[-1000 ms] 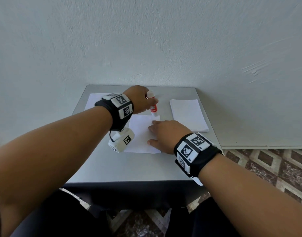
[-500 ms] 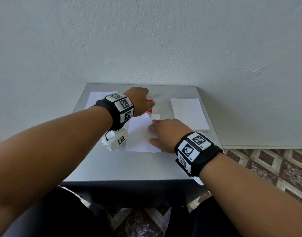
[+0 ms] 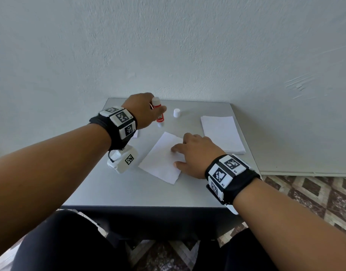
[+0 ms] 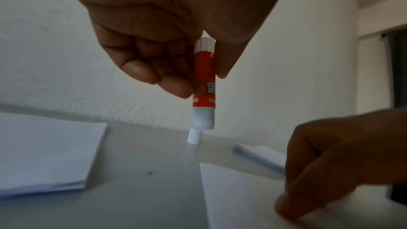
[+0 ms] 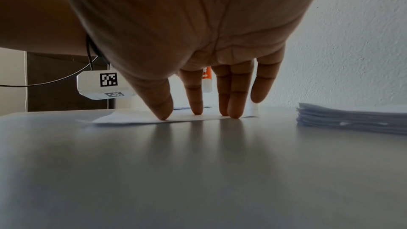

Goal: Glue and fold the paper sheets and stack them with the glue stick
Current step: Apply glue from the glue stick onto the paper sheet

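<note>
1. The left hand (image 3: 143, 110) grips the glue stick (image 3: 159, 112) by its red barrel, fingers and thumb curled round it, with the uncapped end pointing down above the grey tabletop (image 3: 113, 190), just beyond the far corner of the loose sheet.
2. One loose paper sheet (image 3: 160, 159) lies skewed near the middle of the tabletop. The right hand (image 3: 195, 153) rests on its right part, with straight fingers (image 5: 236, 93) and thumb pressing it flat; the little finger is lifted.
3. One white cap (image 3: 177, 113) stands on the tabletop just right of the glue stick, apart from it and from the sheet.
4. Two paper stacks are in view: one stack (image 3: 222, 133) at the right edge of the tabletop, just beyond the right hand, and a second stack (image 4: 44, 154) on the left side, mostly hidden behind the left wrist in the head view.
5. Each wrist carries a black band with white marker tiles; a white camera block (image 3: 123, 161) hangs under the left wrist, close beside the sheet's left edge.
6. A pale wall rises directly behind the tabletop, and patterned floor tiles show at the lower right.
</note>
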